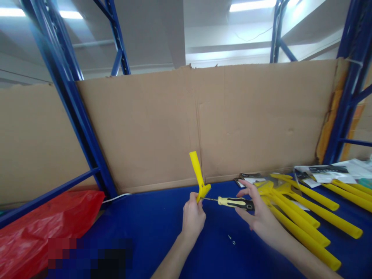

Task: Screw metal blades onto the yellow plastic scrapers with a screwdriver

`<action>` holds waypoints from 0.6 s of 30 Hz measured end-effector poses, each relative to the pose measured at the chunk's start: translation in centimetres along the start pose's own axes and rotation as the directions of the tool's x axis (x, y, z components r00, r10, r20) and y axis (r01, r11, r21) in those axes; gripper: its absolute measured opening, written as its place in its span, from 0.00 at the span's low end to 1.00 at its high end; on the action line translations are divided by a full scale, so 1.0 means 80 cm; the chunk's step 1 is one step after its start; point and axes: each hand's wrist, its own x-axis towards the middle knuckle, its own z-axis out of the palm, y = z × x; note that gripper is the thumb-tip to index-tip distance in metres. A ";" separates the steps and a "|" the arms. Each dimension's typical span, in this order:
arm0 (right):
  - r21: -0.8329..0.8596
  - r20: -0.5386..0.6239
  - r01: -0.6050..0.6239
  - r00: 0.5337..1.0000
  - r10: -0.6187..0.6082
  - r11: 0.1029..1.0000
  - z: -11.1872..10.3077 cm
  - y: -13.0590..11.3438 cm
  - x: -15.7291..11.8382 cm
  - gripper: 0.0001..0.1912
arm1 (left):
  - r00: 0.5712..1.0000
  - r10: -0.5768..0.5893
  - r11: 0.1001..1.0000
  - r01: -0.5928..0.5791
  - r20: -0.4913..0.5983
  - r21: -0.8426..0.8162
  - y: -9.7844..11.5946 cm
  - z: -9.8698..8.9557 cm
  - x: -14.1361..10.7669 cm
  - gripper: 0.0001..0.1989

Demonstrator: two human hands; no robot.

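Observation:
My left hand (193,217) is closed round the lower end of a yellow plastic part (197,170), whose handle points up. A screwdriver (232,202) with a cream and black handle lies level, its tip touching the part beside my left fingers. Around the butt of that handle is my right hand (257,211), thumb below and fingers above, parted from each other; whether they touch the handle is hard to tell. On the blue surface below are a small screw (229,236) and a small nut or washer (234,243).
Several yellow handled parts (308,217) are piled at the right, near plastic packets (331,173). A red plastic bag (58,217) lies at the left. Cardboard (247,116) and blue rack posts (84,131) stand behind the blue table (139,232).

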 end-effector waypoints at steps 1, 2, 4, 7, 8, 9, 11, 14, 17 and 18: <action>-0.033 -0.010 0.066 0.998 -0.067 0.997 -0.001 -0.002 -0.001 0.30 | 1.000 0.008 1.000 -0.008 -0.001 0.005 0.000 0.000 0.000 0.08; -0.071 -0.019 0.117 0.993 -0.119 0.991 -0.001 -0.004 -0.001 0.24 | 1.000 0.017 1.000 -0.017 -0.004 0.014 0.000 0.000 0.000 0.08; -0.141 -0.029 0.162 0.985 -0.168 0.977 -0.003 -0.010 0.000 0.18 | 1.000 0.027 0.999 -0.027 -0.012 0.032 0.000 0.000 0.000 0.08; -0.168 -0.040 0.077 0.996 -0.085 0.983 -0.004 -0.015 0.003 0.17 | 0.999 0.038 0.998 -0.037 -0.015 0.057 0.002 -0.001 -0.002 0.08; -0.156 -0.041 0.018 0.999 -0.025 0.988 -0.004 -0.015 0.004 0.18 | 0.999 0.046 0.997 -0.045 -0.015 0.066 0.002 -0.001 -0.003 0.08; -0.144 -0.033 -0.043 0.999 0.038 0.989 -0.004 -0.014 0.005 0.19 | 0.998 0.058 0.995 -0.056 -0.014 0.077 0.003 -0.001 -0.003 0.08; -0.139 0.008 -0.128 0.991 0.131 0.982 -0.002 -0.011 0.006 0.22 | 0.997 0.072 0.993 -0.071 -0.010 0.092 0.003 -0.002 -0.004 0.07; -0.144 0.031 -0.124 0.991 0.130 0.982 0.004 -0.002 0.004 0.25 | 0.999 0.039 0.996 -0.037 -0.014 0.083 0.001 -0.003 -0.001 0.08; -0.083 -0.006 -0.049 0.999 0.048 0.995 0.009 0.004 0.002 0.31 | 0.999 -0.019 0.998 0.021 -0.034 0.053 -0.003 -0.002 0.003 0.08; -0.060 -0.010 -0.016 1.000 0.016 0.998 0.008 0.004 0.002 0.32 | 0.999 -0.023 0.999 0.025 -0.036 0.045 -0.004 -0.002 0.004 0.08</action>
